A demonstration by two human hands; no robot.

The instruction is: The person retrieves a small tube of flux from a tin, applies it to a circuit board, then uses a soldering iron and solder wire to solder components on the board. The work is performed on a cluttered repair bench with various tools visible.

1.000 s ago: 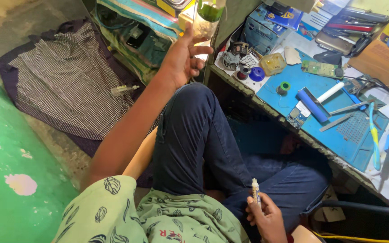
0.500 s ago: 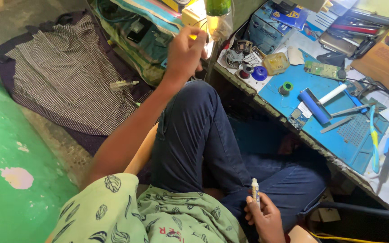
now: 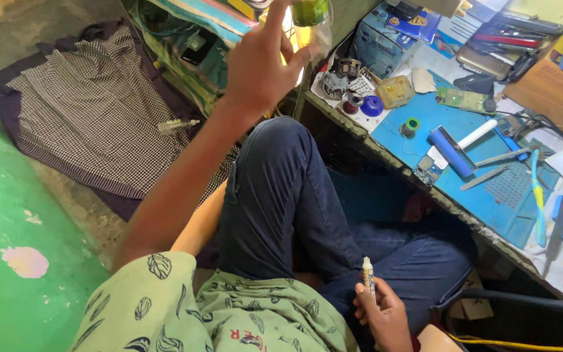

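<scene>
A: What is changed since half a second ago?

B: The left hand (image 3: 262, 68) has been raised and brought nearer the camera; the bottle (image 3: 309, 23) is carried up with it, so that its top is now cut off by the upper edge. The right hand (image 3: 380, 313) has been kept low by the knee.

A: How is the bottle gripped?

B: It is clasped by the left fingers, with the thumb pressed against its side. It is held above the near end of the bench (image 3: 490, 215).

A: What is seen in it?

B: Green at the top and a pale yellowish liquid below.

A: And the right hand?

B: A small white tube (image 3: 368, 277) is pinched upright in its closed fingers.

A: Other containers?

B: A yellowish tub (image 3: 395, 91) is set on the bench; its contents cannot be told.
</scene>
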